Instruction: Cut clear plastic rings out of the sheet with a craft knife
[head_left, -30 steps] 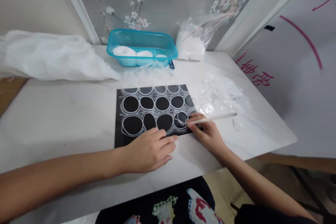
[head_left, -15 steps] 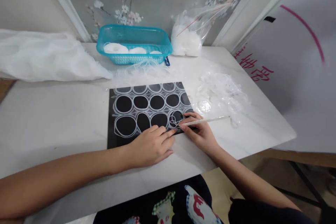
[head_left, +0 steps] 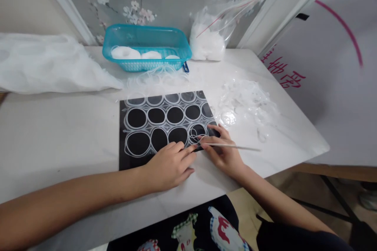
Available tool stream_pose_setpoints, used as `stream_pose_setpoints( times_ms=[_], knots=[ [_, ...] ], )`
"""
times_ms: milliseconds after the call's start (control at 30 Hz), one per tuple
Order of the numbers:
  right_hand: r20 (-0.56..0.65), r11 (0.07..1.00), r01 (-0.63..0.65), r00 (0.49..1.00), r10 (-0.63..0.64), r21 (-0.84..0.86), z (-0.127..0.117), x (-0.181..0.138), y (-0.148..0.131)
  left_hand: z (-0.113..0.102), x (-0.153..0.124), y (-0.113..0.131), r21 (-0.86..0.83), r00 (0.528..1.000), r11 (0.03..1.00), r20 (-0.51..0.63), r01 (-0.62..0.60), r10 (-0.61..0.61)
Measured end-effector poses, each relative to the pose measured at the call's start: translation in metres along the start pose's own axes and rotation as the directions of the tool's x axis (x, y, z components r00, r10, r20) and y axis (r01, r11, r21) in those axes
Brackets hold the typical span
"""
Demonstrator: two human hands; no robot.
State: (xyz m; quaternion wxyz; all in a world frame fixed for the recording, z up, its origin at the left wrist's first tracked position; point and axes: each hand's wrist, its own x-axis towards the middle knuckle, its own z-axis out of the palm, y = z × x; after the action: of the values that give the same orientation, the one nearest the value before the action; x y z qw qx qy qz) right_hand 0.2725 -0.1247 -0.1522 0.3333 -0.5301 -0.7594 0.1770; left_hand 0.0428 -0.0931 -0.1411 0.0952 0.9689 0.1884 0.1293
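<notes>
A black board lies on the table under a translucent sheet with rows of whitish oval rings. My left hand rests palm down over the near edge of the board, fingers stretched out, the index fingertip close to the lower right ring. Between its thumb and fingers my right hand pinches a thin pale stick, whose rear end points right. Fine looped white strands lie in that ring near the stick's tip. The exact contact of the tip is hidden by my fingers.
Behind the board stands a turquoise basket with round white pieces inside. A clear bag of white material is beside it. Crumpled clear scraps lie to the right; a large white bundle lies left. A whiteboard borders the right side.
The rear end of the stick has swung down toward me, while its tip stays near the same ring. My left hand keeps its place. The camera view has shifted slightly.
</notes>
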Motion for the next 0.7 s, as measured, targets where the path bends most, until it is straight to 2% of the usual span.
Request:
stream_pose_setpoints(
  times_ms=[100, 200, 267, 333, 367, 400, 433, 467, 500, 533, 567, 633, 667, 700],
  knots=[
    [0.041, 0.985, 0.088, 0.996, -0.083, -0.151, 0.005, -0.012, -0.009, 0.0, 0.0, -0.002, -0.05, 1.0, 0.999, 0.011, 0.006, -0.006],
    [0.064, 0.974, 0.086, 0.995, -0.074, -0.21, 0.011, -0.018, -0.013, 0.0, 0.002, -0.003, -0.088, 0.999, 0.996, 0.03, 0.026, -0.024],
    [0.064, 0.976, 0.059, 0.997, -0.047, -0.208, 0.008, -0.009, -0.008, -0.001, 0.002, -0.004, -0.116, 0.998, 0.992, 0.049, 0.04, -0.035],
    [-0.033, 0.979, -0.003, 0.999, -0.004, -0.204, -0.005, 0.013, 0.006, -0.002, 0.002, -0.004, -0.145, 0.998, 0.989, 0.06, 0.042, -0.034],
    [-0.133, 0.98, -0.047, 0.991, 0.021, -0.195, -0.015, 0.026, 0.014, -0.002, 0.001, -0.003, -0.154, 0.998, 0.987, 0.06, 0.04, -0.031],
    [-0.318, 0.974, -0.11, 0.947, 0.042, -0.197, -0.026, 0.04, 0.023, -0.002, 0.0, -0.003, -0.156, 0.998, 0.987, 0.057, 0.036, -0.027],
    [-0.504, 0.968, -0.183, 0.861, 0.073, -0.173, -0.038, 0.052, 0.03, -0.003, -0.001, -0.003, -0.148, 0.999, 0.988, 0.05, 0.029, -0.022],
    [-0.643, 0.972, -0.211, 0.76, 0.095, -0.106, -0.048, 0.06, 0.034, -0.003, -0.002, -0.002, -0.133, 0.999, 0.991, 0.043, 0.019, -0.014],
    [-0.72, 0.977, -0.206, 0.685, 0.112, -0.044, -0.056, 0.065, 0.037, -0.004, -0.003, -0.002, -0.114, 0.999, 0.993, 0.034, 0.008, -0.004],
    [-0.715, 0.982, -0.19, 0.688, 0.123, -0.015, -0.06, 0.064, 0.036, -0.004, -0.004, -0.002, -0.093, 1.0, 0.996, 0.023, -0.008, 0.01],
    [-0.657, 0.986, -0.169, 0.742, 0.132, 0.007, -0.06, 0.06, 0.034, -0.005, -0.004, -0.001, -0.071, 0.999, 0.997, 0.008, -0.031, 0.031],
    [-0.399, 0.988, -0.149, 0.905, 0.149, 0.031, -0.051, 0.04, 0.026, -0.008, -0.002, -0.001, -0.029, 0.996, 0.996, -0.025, -0.088, 0.087],
    [-0.286, 0.984, -0.161, 0.942, 0.175, 0.072, -0.043, 0.029, 0.022, -0.009, 0.001, -0.002, -0.011, 0.993, 0.993, -0.039, -0.114, 0.114],
    [-0.207, 0.977, -0.178, 0.958, 0.199, 0.115, -0.035, 0.018, 0.019, -0.011, 0.005, -0.002, 0.004, 0.99, 0.991, -0.046, -0.137, 0.137]
  ],
)
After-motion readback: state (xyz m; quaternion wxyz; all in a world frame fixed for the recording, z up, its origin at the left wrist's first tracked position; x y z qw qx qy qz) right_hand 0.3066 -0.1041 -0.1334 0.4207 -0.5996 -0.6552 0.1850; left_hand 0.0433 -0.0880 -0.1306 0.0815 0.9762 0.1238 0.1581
